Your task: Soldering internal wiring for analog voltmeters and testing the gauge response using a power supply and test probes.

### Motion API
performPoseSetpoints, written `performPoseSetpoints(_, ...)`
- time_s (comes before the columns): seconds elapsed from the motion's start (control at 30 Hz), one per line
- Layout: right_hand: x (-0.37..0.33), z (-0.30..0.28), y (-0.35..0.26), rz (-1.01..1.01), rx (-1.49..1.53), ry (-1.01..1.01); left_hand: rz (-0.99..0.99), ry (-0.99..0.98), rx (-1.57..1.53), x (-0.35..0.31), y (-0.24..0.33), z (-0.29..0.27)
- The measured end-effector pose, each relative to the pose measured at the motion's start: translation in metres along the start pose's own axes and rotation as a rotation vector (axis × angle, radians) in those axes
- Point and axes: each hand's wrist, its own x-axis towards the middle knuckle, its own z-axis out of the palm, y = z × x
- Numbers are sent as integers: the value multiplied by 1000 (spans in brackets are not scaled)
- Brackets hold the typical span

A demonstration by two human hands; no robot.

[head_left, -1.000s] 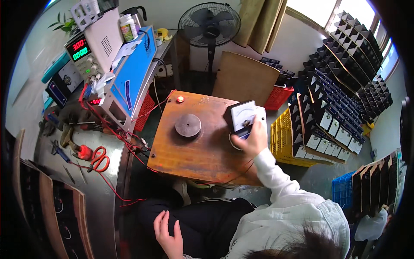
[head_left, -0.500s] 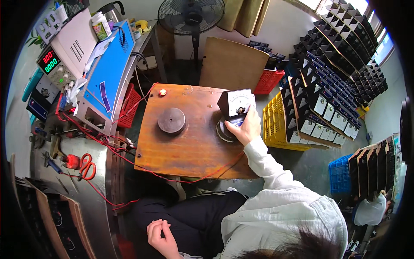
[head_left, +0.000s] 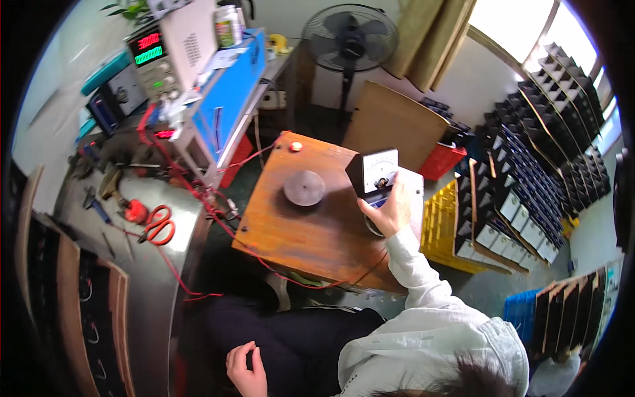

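Leftmost on the metal bench [head_left: 155, 291], red-handled scissors [head_left: 157, 225] lie just beside a small red bottle [head_left: 136, 212], with a power supply [head_left: 147, 49] showing lit red and green digits farther back. Next to that supply stands a blue-panelled instrument [head_left: 230, 92], and red wires [head_left: 210, 206] run along the bench edge below it. Down at the lower edge, the person's left hand [head_left: 247, 372] is near the dark trousers, thumb apart from loosely curled fingers, with nothing visible in it. On the wooden table [head_left: 311, 243], a small red lamp [head_left: 296, 147] glows near the far left corner, and a grey round disc [head_left: 304, 188] lies flat nearer the middle. Farther right, the black-and-white dial meter [head_left: 380, 171] is by the table's right side, its dial facing up toward the viewer; the right hand [head_left: 391, 208] grips it, thumb on the left and fingers on the right. Beyond the table edge, a yellow crate [head_left: 438, 228] stands beside stacked rows of similar meters [head_left: 519, 221].
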Motion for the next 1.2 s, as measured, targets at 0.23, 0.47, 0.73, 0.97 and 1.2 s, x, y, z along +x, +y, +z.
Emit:
performPoseSetpoints(0.23,57,77,-113,122,93,-442,-21,-22,70,-18,-13,-23)
performPoseSetpoints(0.47,46,86,-126,116,-90,-373,-221,85,-34,-56,-23,-23)
performPoseSetpoints(0.73,42,111,-100,-109,222,-37,-247,-32,44,-51,-45,-30)
performPoseSetpoints(0.97,-106,31,-193,-452,1003,-209,-134,575,-22,-32,-8,-35)
performPoseSetpoints(1.2,-170,-40,-337,-1130,884,-610,-124,876,-32,24,-22,-55)
